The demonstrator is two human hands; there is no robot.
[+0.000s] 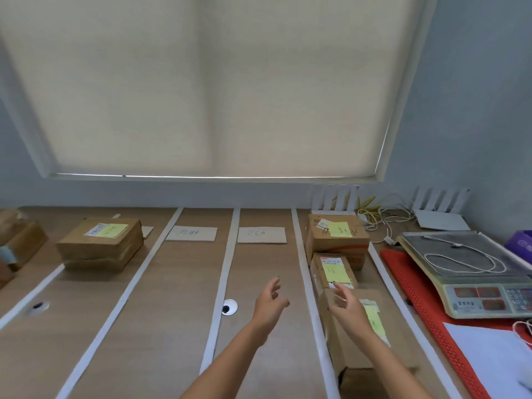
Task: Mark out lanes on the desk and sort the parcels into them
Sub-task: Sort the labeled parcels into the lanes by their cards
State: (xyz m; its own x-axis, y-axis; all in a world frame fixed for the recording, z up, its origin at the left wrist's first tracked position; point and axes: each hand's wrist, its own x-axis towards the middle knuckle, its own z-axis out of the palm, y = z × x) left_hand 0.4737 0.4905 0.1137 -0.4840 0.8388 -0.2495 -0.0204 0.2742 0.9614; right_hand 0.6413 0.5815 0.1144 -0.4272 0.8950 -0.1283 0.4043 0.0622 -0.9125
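Across the wooden desk (172,326), white tape strips (221,283) already marked lanes; three brown cardboard parcels (335,240) lined the right lane, one (100,243) sat left. Both the left hand (269,305) and right hand (349,312) hovered spread, gripping nothing. Parcels at the left edge (17,237) were cut off; lane labels (191,233) were illegible.

Soft, dim daylight through a drawn roller blind (213,87), thin bright slits along its bottom and right edges. Faint shadows beside the parcels on the tabletop (172,312). No glare. Strong wide-angle bending at the frame edges. Slight blur overall; label writing unreadable.
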